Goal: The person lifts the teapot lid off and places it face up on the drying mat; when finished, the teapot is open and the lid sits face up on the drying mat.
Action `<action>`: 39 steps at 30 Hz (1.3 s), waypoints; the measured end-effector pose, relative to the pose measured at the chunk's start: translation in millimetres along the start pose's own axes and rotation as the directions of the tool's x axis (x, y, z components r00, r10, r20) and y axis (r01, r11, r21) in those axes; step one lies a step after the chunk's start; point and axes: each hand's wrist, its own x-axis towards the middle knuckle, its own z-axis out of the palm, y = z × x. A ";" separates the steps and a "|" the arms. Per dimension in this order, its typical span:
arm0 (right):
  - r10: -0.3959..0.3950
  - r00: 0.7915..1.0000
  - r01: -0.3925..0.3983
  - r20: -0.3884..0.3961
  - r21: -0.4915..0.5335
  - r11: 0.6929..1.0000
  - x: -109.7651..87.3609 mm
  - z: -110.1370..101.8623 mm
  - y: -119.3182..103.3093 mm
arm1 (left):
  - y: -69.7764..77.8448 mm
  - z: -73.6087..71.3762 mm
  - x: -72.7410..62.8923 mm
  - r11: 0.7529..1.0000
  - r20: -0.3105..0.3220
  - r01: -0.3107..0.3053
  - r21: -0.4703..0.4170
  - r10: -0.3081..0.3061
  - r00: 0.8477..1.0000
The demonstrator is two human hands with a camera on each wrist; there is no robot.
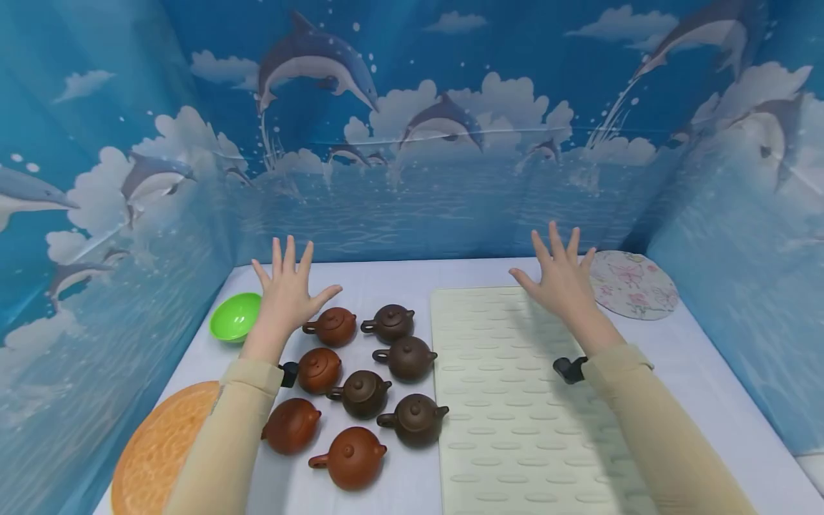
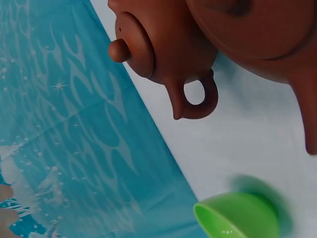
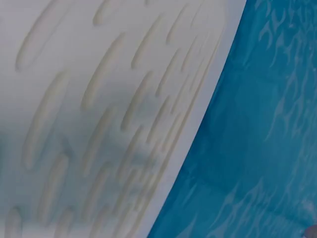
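Teapots [image 1: 410, 359], 8: likely stiff, fragile; we'd hold by handles [image 2: 212, 98]. Our left hand [image 1: 285, 300], right hand [image 1: 563, 282]: fingers [image 1: 290, 255] spread, empty.

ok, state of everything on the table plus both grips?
Left grip: fingers spread, holding nothing
Right grip: fingers spread, holding nothing
Four red-brown teapots: upright, lids on
Four dark teapots: upright, lids on
Green bowl: upright, no contents visible
Textured mat: lying flat
Floral disc: flat
Orange disc: flat, partly hidden by left sleeve
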 end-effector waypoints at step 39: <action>-0.574 0.814 0.466 0.091 0.489 0.738 -117.7 51.3 -141.2 | 70.6 39.2 -133.2 0.793 0.198 -0.499 -0.351 0.583 0.788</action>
